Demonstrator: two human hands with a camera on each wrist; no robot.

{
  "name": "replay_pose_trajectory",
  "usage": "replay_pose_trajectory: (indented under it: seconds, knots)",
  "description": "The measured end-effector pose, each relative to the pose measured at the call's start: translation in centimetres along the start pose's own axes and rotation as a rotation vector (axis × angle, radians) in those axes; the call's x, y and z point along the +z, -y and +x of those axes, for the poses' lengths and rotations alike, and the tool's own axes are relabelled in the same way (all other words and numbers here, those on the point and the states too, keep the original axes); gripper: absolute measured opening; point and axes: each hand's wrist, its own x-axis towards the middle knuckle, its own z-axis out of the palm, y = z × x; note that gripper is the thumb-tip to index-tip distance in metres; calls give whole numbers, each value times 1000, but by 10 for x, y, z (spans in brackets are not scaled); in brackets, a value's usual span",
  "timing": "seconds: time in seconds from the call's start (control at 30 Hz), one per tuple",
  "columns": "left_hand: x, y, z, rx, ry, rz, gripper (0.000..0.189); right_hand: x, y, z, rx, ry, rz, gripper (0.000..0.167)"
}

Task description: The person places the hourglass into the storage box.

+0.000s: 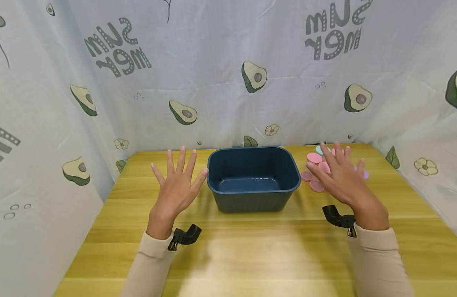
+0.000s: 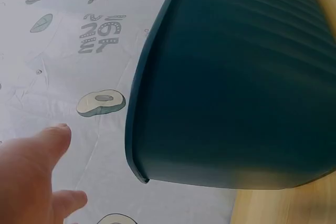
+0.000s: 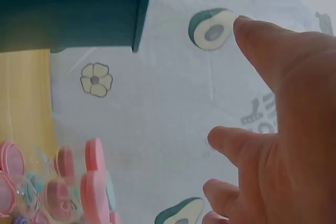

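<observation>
In the head view a dark blue rectangular bin [image 1: 248,202] stands at the middle of the wooden table, its inside bare. My left hand [image 1: 176,189] hovers to the left of the bin with fingers spread, holding nothing. On the other side, my right hand [image 1: 343,179] is held with spread fingers above a group of small clear containers with pink lids [image 1: 314,158], and it grips nothing. The right wrist view shows several of these see-through containers [image 3: 63,198] standing side by side; some have pink ends. The right hand partly hides the group in the head view.
The wooden table [image 1: 243,255] reaches back to a white curtain [image 1: 213,82] printed with avocados, which also hangs along both sides. A light blue lid [image 1: 322,149] and a purple one [image 1: 363,173] show around the right hand. Each wrist carries a black camera mount [image 1: 187,235].
</observation>
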Motion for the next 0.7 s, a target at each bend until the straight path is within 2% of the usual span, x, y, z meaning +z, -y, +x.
replay_pose_trajectory:
  seconds: [0.17,0.37,0.53,0.7]
  knots:
    - [5,3,2,52,-29,-54,73,-3,-14,1,-13,-33,45,76]
    - [18,7,8,158,-88,-191,68,-5,-37,-3,-24,-53,170,75]
    - [30,5,13,251,-131,-303,67,-13,-50,-4,51,-44,213,76]
    - [39,4,19,286,-135,-411,66,-22,-59,-5,132,-49,188,75]
